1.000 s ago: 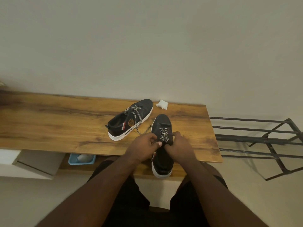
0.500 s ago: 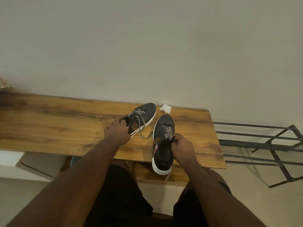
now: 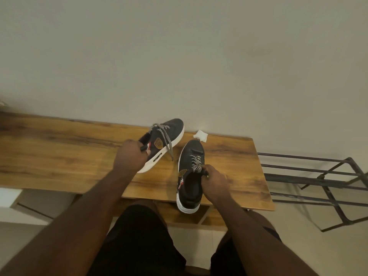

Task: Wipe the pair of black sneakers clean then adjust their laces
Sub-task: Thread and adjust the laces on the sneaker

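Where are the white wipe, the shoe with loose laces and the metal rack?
white wipe (image 3: 201, 135), head view, its middle.
shoe with loose laces (image 3: 175, 126), head view, black toe.
metal rack (image 3: 302, 174), head view, a thick middle bar.

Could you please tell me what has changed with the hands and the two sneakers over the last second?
The left hand let go of the near sneaker, reached left, gripped the far sneaker at its heel and tipped it up, laces dangling. The right hand kept holding the near sneaker, and the white wipe stayed on the wooden table.
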